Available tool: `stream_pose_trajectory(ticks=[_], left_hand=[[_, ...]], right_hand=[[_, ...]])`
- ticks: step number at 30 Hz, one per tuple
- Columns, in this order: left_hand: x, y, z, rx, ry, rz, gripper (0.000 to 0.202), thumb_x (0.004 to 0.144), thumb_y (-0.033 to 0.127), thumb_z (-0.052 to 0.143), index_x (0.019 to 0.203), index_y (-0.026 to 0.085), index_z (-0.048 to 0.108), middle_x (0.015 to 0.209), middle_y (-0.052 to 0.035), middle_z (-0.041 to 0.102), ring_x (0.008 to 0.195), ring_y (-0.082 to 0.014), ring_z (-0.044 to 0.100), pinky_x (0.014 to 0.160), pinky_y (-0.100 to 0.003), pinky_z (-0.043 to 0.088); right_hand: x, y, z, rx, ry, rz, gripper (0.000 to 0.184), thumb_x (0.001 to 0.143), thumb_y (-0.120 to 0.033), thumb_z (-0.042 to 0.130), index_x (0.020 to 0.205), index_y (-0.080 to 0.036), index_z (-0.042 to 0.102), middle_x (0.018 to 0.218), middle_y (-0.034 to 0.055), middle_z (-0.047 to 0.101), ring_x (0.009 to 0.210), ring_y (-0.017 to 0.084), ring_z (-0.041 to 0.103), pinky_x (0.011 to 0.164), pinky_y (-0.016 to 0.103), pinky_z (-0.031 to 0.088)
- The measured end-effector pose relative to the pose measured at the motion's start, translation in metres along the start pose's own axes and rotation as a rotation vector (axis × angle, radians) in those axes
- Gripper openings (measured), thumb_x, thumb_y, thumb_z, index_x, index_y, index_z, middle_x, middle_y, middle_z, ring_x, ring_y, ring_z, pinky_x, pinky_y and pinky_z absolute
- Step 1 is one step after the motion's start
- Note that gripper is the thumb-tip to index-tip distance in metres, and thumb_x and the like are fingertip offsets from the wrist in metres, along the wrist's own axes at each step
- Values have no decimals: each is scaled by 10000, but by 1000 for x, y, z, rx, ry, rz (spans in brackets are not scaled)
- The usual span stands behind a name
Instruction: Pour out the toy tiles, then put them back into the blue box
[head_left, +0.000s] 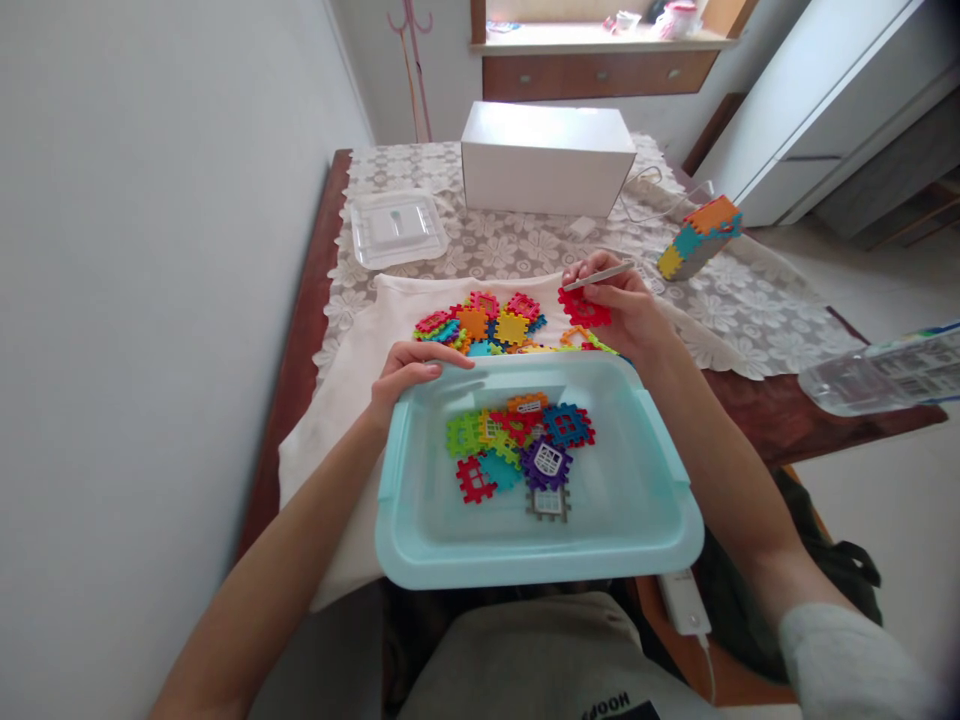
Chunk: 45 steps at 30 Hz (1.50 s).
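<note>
My left hand [418, 372] is closed on the far left rim of a light-blue plastic tub [435, 560], fingers over the edge. The tub tilts toward me. Inside it lie several notched building tiles, among them a purple one [546, 463], a dark blue one [568, 425] and a light green one [466, 433]. Beyond the rim, my right hand [619, 300] pinches a red notched building tile [585, 308]. A thin pale strip [600, 277] is also between its fingers; I cannot tell what it is. Behind the tub sits a pile of colourful tiles [480, 322], partly hidden by it.
A white cloth [337, 450] lies under the pile on a lace-covered table. Farther back are a clear plastic lid [397, 228] and a white box [547, 165]. To the right stand a structure of joined tiles [701, 237] and a clear plastic bottle [885, 375].
</note>
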<state>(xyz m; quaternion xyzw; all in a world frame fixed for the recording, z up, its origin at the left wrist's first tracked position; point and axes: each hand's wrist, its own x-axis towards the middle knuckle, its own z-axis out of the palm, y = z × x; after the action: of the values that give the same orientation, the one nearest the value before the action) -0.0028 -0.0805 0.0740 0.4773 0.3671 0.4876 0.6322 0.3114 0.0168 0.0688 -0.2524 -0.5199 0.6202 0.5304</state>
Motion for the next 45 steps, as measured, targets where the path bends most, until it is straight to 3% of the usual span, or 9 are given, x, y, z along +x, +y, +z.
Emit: stream_pose_trajectory(ticks=[8, 15, 23, 26, 29, 33, 37, 40, 45], left_hand=[[2, 3, 1, 45, 13, -13, 270, 671, 301, 779, 828, 136, 924, 729, -105, 828, 627, -199, 739, 561, -242, 564], [2, 1, 2, 40, 45, 3, 264, 658, 293, 774, 807, 133, 922, 777, -109, 852, 645, -194, 740, 587, -240, 566], [2, 1, 1, 53, 33, -16, 240, 672, 308, 784, 810, 169, 922, 779, -96, 853, 640, -188, 738, 579, -242, 562], [2, 0, 0, 65, 38, 9, 226, 682, 302, 780, 807, 178, 922, 796, -95, 858, 651, -195, 746, 595, -247, 579], [3, 0, 0, 39, 46, 23, 242, 673, 297, 777, 809, 162, 924, 787, -102, 855, 640, -186, 747, 581, -228, 574], [3, -2, -1, 33, 80, 17, 244, 661, 276, 773, 805, 143, 919, 762, -105, 849, 606, -192, 734, 538, -236, 555], [2, -7, -3, 37, 67, 11, 253, 712, 279, 748, 860, 172, 922, 815, -92, 867, 649, -214, 753, 586, -276, 586], [2, -7, -3, 40, 70, 22, 239, 729, 289, 746, 854, 179, 918, 817, -93, 867, 653, -206, 755, 598, -268, 594], [3, -4, -2, 51, 77, 23, 246, 668, 300, 760, 795, 157, 915, 798, -108, 863, 638, -211, 751, 557, -254, 580]], right_hand=[[-8, -4, 11, -69, -101, 38, 323, 735, -362, 975, 872, -243, 708, 1054, 44, 741, 989, 203, 719, 877, 329, 651], [-14, -13, 14, -222, -310, 88, 249, 798, -357, 963, 960, -216, 836, 1141, 78, 804, 1097, 237, 762, 949, 350, 662], [-17, -24, 0, -109, -726, 145, 759, 779, -781, 879, 1356, -291, 827, 1487, 123, 759, 1448, 382, 685, 1223, 546, 574], [-11, -24, -4, -178, -610, 70, 622, 959, -729, 736, 1432, -328, 783, 1535, 78, 736, 1460, 331, 679, 1311, 558, 494], [0, -22, -20, -650, -387, 63, 611, 991, -634, 747, 1495, -290, 732, 1535, 101, 729, 1455, 328, 666, 1337, 581, 457], [5, -7, -50, -1245, -419, 148, 828, 909, -568, 842, 1654, -302, 597, 1796, 124, 457, 1675, 428, 407, 1403, 701, 277], [3, 15, -59, -1187, -554, 101, 507, 942, -442, 793, 1403, -233, 797, 1595, 183, 657, 1482, 389, 630, 1290, 609, 477], [5, 23, -54, -1124, -541, 27, 313, 947, -457, 774, 1146, -240, 877, 1326, 142, 767, 1223, 315, 743, 1146, 499, 575], [7, 17, -41, -1148, -510, 85, 420, 1016, -529, 704, 1320, -277, 845, 1321, 114, 754, 1141, 288, 721, 1062, 438, 549]])
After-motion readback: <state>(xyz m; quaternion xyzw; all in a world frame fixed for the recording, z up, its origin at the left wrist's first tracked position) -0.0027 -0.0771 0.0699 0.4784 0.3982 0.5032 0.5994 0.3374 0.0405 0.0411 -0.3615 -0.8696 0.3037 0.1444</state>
